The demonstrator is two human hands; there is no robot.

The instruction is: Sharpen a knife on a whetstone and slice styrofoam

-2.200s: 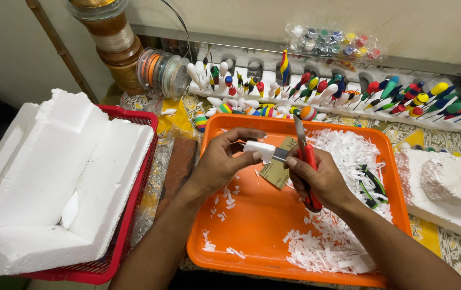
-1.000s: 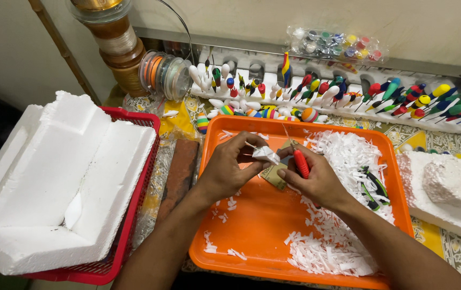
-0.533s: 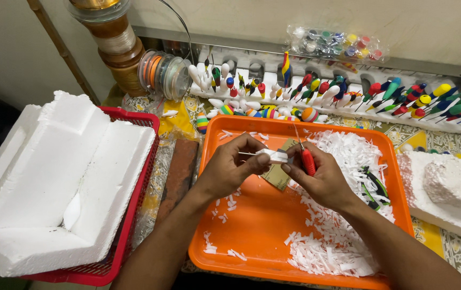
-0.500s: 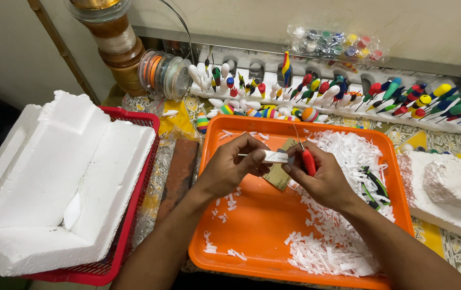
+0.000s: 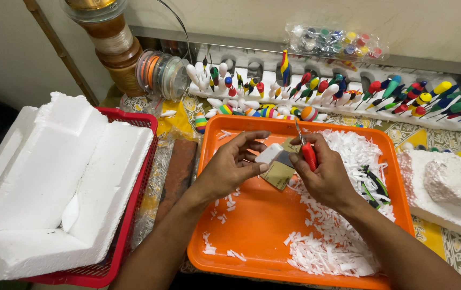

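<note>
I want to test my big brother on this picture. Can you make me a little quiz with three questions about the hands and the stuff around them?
1. True or false: the left hand holds a small white foam piece.
2. What colour is the handle of the knife in the right hand?
A. blue
B. red
C. green
3. Fill in the gap: the white shavings lie in an orange ____.

Key:
1. True. The fingers pinch it over the tray.
2. B. The handle is red, with a thin metal blade pointing up.
3. Tray. A big foam block sits in the red basket on the left.
</note>
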